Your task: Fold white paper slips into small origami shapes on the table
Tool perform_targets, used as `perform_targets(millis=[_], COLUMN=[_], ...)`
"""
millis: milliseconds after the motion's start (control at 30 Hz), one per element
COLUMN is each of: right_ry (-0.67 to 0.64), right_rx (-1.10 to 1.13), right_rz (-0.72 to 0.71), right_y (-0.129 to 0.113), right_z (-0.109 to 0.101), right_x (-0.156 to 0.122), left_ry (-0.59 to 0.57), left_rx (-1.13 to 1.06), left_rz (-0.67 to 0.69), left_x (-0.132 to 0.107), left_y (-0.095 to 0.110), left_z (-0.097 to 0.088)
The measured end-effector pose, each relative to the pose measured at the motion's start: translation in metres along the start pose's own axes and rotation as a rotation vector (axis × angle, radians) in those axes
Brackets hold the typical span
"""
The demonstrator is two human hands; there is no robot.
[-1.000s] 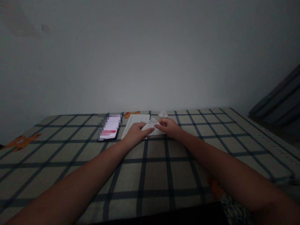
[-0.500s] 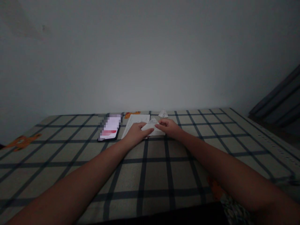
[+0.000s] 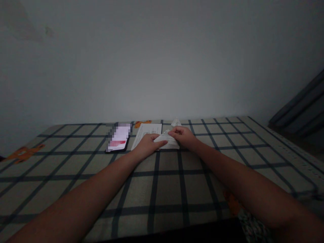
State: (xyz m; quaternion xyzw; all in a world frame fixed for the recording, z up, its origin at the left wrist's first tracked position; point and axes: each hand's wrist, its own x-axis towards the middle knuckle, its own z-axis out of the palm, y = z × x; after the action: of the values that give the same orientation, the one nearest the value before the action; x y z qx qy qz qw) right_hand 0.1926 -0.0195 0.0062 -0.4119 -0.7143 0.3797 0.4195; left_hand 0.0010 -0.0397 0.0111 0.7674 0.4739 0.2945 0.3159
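Observation:
Both my arms reach far out over a checked bedsheet (image 3: 167,189). My left hand (image 3: 148,143) lies on a folded white paper (image 3: 169,141), fingers pressed flat along its left edge. My right hand (image 3: 182,135) pinches the same paper's upper right part with curled fingers. The paper is partly folded and rests on the sheet between the two hands. Under my left hand lies a flat white printed sheet (image 3: 146,130).
A phone (image 3: 118,138) with a lit screen lies left of the papers. A small folded paper shape (image 3: 176,122) sits just behind my right hand. A pale wall rises behind the bed. A dark slanted panel (image 3: 301,108) stands at the right.
My right hand has shifted slightly and drawn the paper's top fold inward. The paper looks more bunched than before. My left hand has stayed put.

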Motion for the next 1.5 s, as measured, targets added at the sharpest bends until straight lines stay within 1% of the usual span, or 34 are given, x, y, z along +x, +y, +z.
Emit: perform_targets(millis=[133, 233, 400, 700, 833, 1033, 1167, 1333, 1500], right_ry=[0.002, 0.003, -0.009, -0.007, 0.000, -0.027, -0.022, 0.015, -0.002], right_rx=[-0.009, -0.015, 0.027, -0.002, 0.003, 0.004, -0.019, -0.042, -0.027], right_rz=[-0.022, -0.028, -0.037, -0.053, -0.049, -0.100, -0.081, -0.058, -0.035], right_y=[-0.0031, -0.0035, -0.0031, -0.0030, -0.0029, -0.0061, -0.0069, -0.0073, -0.0047], right_z=[0.0015, 0.0022, 0.0018, 0.0006, 0.0009, -0.0007, -0.0007, 0.0011, 0.0014], right_x=[-0.0015, -0.0020, -0.0016, -0.0012, -0.0002, -0.0009, -0.0018, -0.0016, -0.0003], left_ry=[0.013, 0.002, -0.004, -0.055, -0.022, 0.025, 0.027, 0.024, 0.053], left_rx=[-0.009, 0.009, 0.028, -0.003, -0.011, -0.147, -0.195, -0.189, -0.183], left_rz=[0.016, 0.020, 0.013, 0.022, 0.016, -0.055, -0.062, -0.071, -0.094], left_x=[0.0001, 0.0000, 0.0000, -0.0005, -0.0014, -0.0032, -0.0030, -0.0026, -0.0028], left_y=[0.0005, 0.0031, 0.0054, 0.0057, 0.0059, 0.0052, 0.0049, 0.0049, 0.0059], left_z=[0.0003, -0.0006, -0.0015, -0.0020, -0.0008, 0.0012, 0.0009, 0.0010, 0.0005])
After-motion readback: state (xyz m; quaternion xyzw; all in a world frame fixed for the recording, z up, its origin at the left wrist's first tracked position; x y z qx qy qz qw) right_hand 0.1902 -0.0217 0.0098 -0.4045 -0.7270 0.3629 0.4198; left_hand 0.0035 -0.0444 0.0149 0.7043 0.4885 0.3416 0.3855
